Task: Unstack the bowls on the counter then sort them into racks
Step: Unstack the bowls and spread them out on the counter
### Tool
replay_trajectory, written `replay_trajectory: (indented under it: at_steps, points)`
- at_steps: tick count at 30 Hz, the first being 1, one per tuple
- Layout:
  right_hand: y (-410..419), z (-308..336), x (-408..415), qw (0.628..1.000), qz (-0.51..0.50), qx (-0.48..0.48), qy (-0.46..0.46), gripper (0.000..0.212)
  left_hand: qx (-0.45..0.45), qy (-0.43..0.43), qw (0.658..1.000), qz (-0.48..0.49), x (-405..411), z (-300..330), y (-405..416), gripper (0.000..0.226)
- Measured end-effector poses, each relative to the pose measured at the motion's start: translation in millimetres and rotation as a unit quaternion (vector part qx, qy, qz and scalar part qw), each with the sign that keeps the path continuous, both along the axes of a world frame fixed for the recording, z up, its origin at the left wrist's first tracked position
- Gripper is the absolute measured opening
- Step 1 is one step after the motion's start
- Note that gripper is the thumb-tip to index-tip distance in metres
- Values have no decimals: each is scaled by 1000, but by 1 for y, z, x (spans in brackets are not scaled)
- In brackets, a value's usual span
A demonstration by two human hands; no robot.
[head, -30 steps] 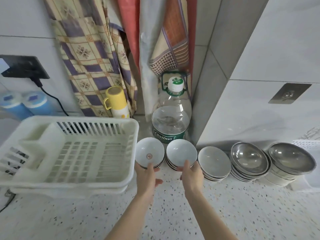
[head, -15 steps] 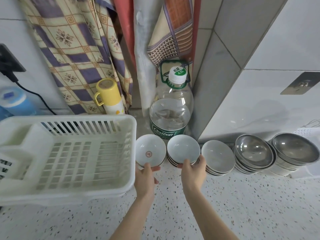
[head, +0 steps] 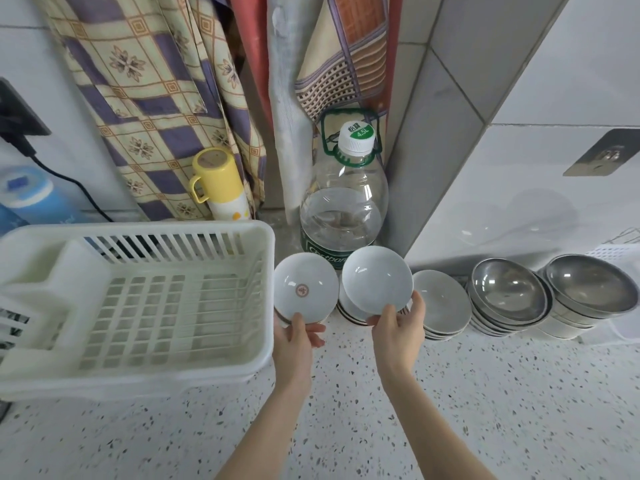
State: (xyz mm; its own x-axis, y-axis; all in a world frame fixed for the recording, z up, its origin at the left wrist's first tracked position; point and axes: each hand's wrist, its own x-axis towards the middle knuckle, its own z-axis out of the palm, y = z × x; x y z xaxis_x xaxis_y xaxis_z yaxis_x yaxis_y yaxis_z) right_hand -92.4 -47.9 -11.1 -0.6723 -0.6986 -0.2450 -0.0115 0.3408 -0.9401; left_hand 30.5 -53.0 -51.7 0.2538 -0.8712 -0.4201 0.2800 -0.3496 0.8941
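Observation:
My left hand [head: 298, 336] grips the near rim of a small white bowl with a red mark [head: 306, 288], tilted up beside the white plastic rack [head: 138, 299]. A plain white bowl [head: 376, 284] is held by its lower rim in my right hand [head: 398, 327], lifted above the stack of white bowls [head: 348, 311] it covers. Right of that leans another stack of white bowls [head: 441, 303]. Further right lean two stacks of steel bowls [head: 507, 296] [head: 592, 289] against the wall.
A large water bottle [head: 343, 209] stands behind the bowls in the corner. A yellow flask [head: 221, 185] and hanging cloths [head: 156, 98] are behind the rack. A blue container [head: 31, 199] and a power cord [head: 69, 188] are at far left. Speckled counter [head: 485, 393] spreads in front.
Both hands have lifted their bowls off the stacks; the right bowl has risen and tilted, the left bowl now stands raised next to the rack's corner.

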Motion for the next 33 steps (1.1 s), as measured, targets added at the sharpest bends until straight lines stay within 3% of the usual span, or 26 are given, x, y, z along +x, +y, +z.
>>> replay_trajectory:
  at_steps: [6, 14, 24, 33]
  points:
    - [30, 2, -12, 998, -6, -50, -32, 53, -45, 40, 998, -1, -7, 10, 7, 60]
    - [84, -2, -32, 995, -23, -73, -66, 49, -50, 31, 996, -62, -12, 13, 42, 62]
    - [132, -31, -32, 998, 35, 32, -33, 51, 9, 1, 997, -82, 0, -3, 122, 58]
    - [133, -55, -17, 992, 63, 102, -35, 54, 55, -15, 996, -63, 18, -18, 124, 59]
